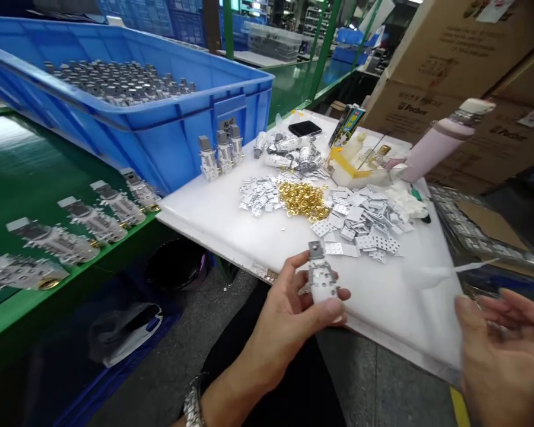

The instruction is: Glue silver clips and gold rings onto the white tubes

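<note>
A small white and grey part (pixel 323 280) is held upright between the thumb and fingers of my left hand (pixel 289 308), over the front edge of the white table (pixel 213 207). My right hand (pixel 507 350) is at the lower right, beside the table's right edge, its fingers curled and blurred. A thin white strip (pixel 476 265) shows just above it; whether the fingers touch it is unclear. Beyond my left hand lie flat silver plates (pixel 365 219), a pile of gold rings (pixel 303 198) and smaller white plates (pixel 258 196). Similar finished-looking parts (pixel 289 151) lie in a heap behind them.
A blue crate (pixel 169 136) full of similar parts stands at the left. Three parts (pixel 222 151) stand near it, and several (pixel 89 219) line the green ledge. A phone (pixel 305 128), a yellow-edged tray (pixel 351 169), a pink bottle (pixel 442 142) and cardboard boxes (pixel 463 77) are farther back.
</note>
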Motion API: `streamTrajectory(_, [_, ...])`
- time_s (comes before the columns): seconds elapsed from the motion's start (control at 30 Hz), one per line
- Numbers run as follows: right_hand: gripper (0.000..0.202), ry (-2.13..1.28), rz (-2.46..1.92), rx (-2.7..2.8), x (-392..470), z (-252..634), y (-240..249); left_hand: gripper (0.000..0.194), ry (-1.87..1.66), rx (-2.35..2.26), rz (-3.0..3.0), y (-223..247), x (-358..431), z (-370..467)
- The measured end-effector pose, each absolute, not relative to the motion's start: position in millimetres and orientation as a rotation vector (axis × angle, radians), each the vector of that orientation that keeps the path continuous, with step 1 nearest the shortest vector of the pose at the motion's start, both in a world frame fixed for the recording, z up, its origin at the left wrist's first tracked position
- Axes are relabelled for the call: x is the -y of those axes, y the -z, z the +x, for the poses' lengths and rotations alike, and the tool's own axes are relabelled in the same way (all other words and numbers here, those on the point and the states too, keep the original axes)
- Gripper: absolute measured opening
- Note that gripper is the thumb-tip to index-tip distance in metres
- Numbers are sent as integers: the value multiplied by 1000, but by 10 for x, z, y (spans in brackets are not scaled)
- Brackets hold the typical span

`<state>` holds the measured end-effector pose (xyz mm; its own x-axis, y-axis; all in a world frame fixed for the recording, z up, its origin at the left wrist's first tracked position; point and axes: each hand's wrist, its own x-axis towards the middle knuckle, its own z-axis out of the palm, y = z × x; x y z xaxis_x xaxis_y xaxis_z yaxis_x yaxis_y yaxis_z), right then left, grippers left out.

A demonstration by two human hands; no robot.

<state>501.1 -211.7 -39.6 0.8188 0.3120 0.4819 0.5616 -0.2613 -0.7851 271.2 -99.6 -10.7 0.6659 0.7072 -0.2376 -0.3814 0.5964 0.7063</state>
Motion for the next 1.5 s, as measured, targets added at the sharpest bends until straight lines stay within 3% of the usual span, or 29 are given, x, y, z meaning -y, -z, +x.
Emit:
streamTrajectory(0.17, [66, 276, -2047, 754, 2056, 5056, 419, 36, -664, -665, 644, 0, 880, 2707])
streamTrajectory(0.43, [43, 136, -2204, 892, 2025, 5272, 448, 38, -581, -647, 470, -54, 824, 2748])
streamTrajectory(0.67, [41, 56, -2193, 869, 1913, 5331, 420, 39, -594, -684, 528, -49, 830, 2753])
streamTrajectory(0.9, [35, -163, -1820, 800, 1867, 5101, 266, 36, -600, -714, 530, -96, 833, 2794])
streamTrajectory(1.1, [25, -744, -1174, 574, 1864, 4610, -96, 35, -575, -743, 496, -134, 850, 2849])
streamTrajectory(1.5, [23, -32, -1426, 686, 1791, 4251, -152, 44, -658, -744, 578, -96, 928, 2888])
